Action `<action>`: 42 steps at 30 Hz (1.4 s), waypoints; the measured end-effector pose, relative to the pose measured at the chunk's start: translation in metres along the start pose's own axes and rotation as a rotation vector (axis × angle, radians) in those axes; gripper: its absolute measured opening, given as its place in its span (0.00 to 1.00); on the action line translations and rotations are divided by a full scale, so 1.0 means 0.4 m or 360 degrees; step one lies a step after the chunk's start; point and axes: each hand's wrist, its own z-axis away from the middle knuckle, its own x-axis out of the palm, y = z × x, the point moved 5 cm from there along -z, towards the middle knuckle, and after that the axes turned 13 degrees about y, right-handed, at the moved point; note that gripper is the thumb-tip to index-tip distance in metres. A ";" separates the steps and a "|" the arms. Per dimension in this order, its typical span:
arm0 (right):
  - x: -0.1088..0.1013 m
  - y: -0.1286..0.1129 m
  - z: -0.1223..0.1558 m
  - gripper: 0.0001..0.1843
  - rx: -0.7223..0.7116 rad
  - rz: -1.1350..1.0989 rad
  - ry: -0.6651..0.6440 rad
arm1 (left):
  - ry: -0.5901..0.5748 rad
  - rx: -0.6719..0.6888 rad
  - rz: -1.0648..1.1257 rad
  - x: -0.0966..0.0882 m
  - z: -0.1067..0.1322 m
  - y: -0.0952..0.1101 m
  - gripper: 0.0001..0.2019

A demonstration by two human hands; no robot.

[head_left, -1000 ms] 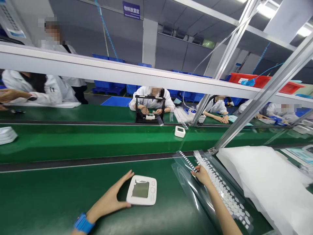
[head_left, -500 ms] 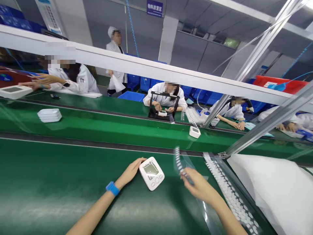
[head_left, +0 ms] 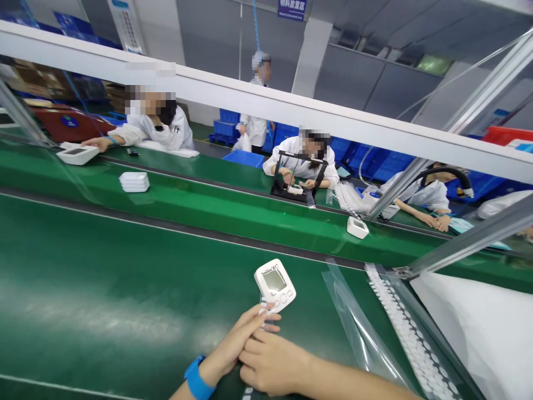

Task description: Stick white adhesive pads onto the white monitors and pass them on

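A white monitor-like device (head_left: 275,284) with a grey screen and buttons lies tilted on the green bench (head_left: 104,289). My left hand (head_left: 237,344), with a blue wristband, reaches to the device's near edge with its fingertips pressed together. My right hand (head_left: 272,364) lies against it, closed round a clear strip of small white stickers (head_left: 249,392). The strip shows below the hand and again by the fingertips. What my left fingertips pinch is too small to make out.
Clear film (head_left: 353,322) and a sheet of white stickers (head_left: 400,328) lie to the right, beside white foam sheets (head_left: 478,328). On the belt behind are another device (head_left: 357,226) and stacked white covers (head_left: 134,181). Several people in white coats work across it. A slanted aluminium bar (head_left: 466,239) crosses on the right.
My right hand has lifted the sticker strip off the sheet and brought it left to my left hand. The left hand let go of the device's side. The view has swung left.
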 end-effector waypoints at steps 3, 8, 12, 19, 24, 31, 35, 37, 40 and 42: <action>-0.016 0.021 0.014 0.11 0.0076 -0.0134 0.0195 | 0.0186 -0.0005 0.0070 -0.041 -0.003 0.005 0.21; -0.011 0.191 0.174 0.30 0.0905 -0.0113 0.0193 | 0.0221 0.0039 0.0079 -0.140 -0.033 0.050 0.22; 0.067 0.272 0.269 0.44 0.1345 -0.0262 0.0159 | 0.0182 0.0110 -0.0010 -0.175 -0.046 0.071 0.26; 0.124 0.236 0.200 0.46 0.1697 -0.0354 0.0547 | 0.0225 0.0232 -0.0052 -0.171 -0.079 0.059 0.21; 0.080 0.193 0.138 0.17 0.1628 -0.0320 0.1098 | 0.0088 0.0281 -0.0163 -0.119 -0.081 0.034 0.18; 0.108 0.188 0.096 0.07 0.1850 -0.0531 0.1377 | -0.0090 0.0556 -0.0559 -0.087 -0.064 0.066 0.15; 0.128 0.192 0.090 0.07 0.2071 -0.0760 0.1351 | -0.0050 0.0616 -0.0741 -0.112 -0.064 0.080 0.15; 0.129 0.191 0.086 0.07 0.2094 -0.0788 0.1332 | -0.0044 0.0652 -0.0788 -0.121 -0.069 0.086 0.14; 0.115 0.194 0.083 0.07 0.1993 -0.0740 0.1289 | 0.0004 0.0633 -0.0771 -0.136 -0.087 0.094 0.14; 0.100 0.207 0.095 0.08 0.1987 -0.0682 0.1254 | 0.0040 0.0543 -0.0680 -0.148 -0.103 0.095 0.14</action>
